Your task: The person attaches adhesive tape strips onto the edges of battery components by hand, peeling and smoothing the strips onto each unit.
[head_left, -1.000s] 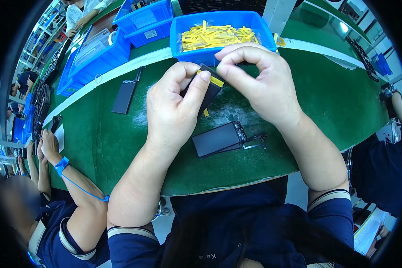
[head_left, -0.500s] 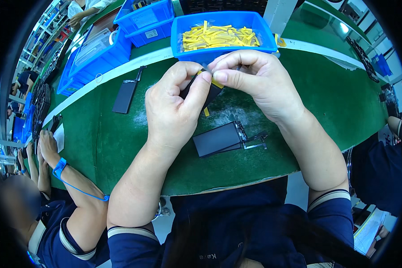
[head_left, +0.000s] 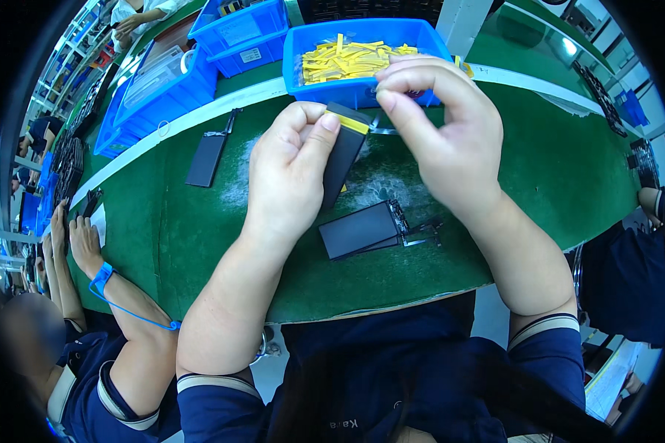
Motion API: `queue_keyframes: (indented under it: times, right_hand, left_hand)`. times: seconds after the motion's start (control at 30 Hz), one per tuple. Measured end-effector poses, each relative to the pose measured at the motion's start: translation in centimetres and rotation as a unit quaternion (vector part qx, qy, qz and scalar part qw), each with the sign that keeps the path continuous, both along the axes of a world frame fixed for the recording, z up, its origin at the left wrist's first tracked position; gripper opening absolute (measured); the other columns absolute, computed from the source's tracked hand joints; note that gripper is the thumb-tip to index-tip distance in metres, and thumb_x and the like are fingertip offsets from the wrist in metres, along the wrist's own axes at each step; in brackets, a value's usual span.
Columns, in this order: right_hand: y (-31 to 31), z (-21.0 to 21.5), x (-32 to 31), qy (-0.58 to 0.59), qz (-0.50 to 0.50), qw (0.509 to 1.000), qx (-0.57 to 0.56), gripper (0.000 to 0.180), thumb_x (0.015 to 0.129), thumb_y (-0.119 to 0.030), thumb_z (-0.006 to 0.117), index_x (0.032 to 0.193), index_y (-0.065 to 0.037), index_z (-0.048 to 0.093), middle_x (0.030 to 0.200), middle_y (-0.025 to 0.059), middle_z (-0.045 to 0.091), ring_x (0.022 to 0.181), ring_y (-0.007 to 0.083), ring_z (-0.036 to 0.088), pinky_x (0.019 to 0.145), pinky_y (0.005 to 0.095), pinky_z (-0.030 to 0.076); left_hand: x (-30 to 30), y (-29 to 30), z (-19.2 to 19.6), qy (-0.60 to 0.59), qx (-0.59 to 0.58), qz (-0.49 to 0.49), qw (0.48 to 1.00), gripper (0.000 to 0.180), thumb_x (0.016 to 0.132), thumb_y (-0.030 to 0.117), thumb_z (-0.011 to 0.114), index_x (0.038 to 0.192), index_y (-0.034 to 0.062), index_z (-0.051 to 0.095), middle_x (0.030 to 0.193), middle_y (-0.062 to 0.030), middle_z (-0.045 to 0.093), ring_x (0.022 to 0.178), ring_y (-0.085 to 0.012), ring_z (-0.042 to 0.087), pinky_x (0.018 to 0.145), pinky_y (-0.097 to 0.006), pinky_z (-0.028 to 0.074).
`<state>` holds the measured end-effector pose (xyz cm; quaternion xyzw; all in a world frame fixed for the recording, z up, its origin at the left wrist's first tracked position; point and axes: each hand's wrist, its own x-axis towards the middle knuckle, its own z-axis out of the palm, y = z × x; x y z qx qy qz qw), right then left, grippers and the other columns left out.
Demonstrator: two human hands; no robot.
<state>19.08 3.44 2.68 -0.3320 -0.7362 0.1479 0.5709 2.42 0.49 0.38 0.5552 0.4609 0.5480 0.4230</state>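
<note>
A green table [head_left: 554,173] spreads before us, a blue bin [head_left: 321,93] heaped with yellow strips [head_left: 347,60] at its far side. The right hand [head_left: 458,136] hovers near the bin's front wall, thumb and forefinger nearly meeting; from here I cannot tell whether they pinch anything. The left hand [head_left: 288,170] clasps a black slab [head_left: 339,164] between thumb and curled fingers, above the table. The step in hand looks to be fine fingertip work at the slab's upper end; the next move seems to call for a steady left hold and a light right touch. The slab is flat, dark and tilted, its upper end crossed by a narrow yellow band [head_left: 352,124].
</note>
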Motion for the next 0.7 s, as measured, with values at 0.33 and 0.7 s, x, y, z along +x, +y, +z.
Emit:
queue_keyframes:
  times: [0.33, 0.7]
  right_hand:
    - [-0.7, -0.3, -0.6, -0.125, -0.030, 0.983, 0.131, 0.009, 0.070, -0.002, 0.066, 0.078, -0.005, 0.063, 0.082, 0.0084, 0.064, 0.093, 0.0290, 0.060, 0.093, 0.0478, 0.041]
    - [-1.6, 0.9, -0.2, -0.148, 0.010, 0.979, 0.139, 0.007, 0.074, -0.004, 0.068, 0.079, -0.007, 0.065, 0.087, 0.0061, 0.065, 0.107, 0.0260, 0.057, 0.104, 0.0500, 0.029]
  left_hand:
    - [0.0, -0.1, 0.2, 0.036, 0.075, -0.009, 0.996, 0.020, 0.086, 0.002, 0.057, 0.105, -0.0011, 0.050, 0.083, -0.0087, 0.065, 0.071, -0.0109, 0.060, 0.063, -0.024, 0.047]
    - [0.0, -0.4, 0.6, 0.122, 0.105, -0.050, 0.986, 0.037, 0.084, 0.002, 0.060, 0.120, 0.0048, 0.049, 0.082, -0.0084, 0.066, 0.072, -0.0118, 0.061, 0.066, -0.025, 0.048]
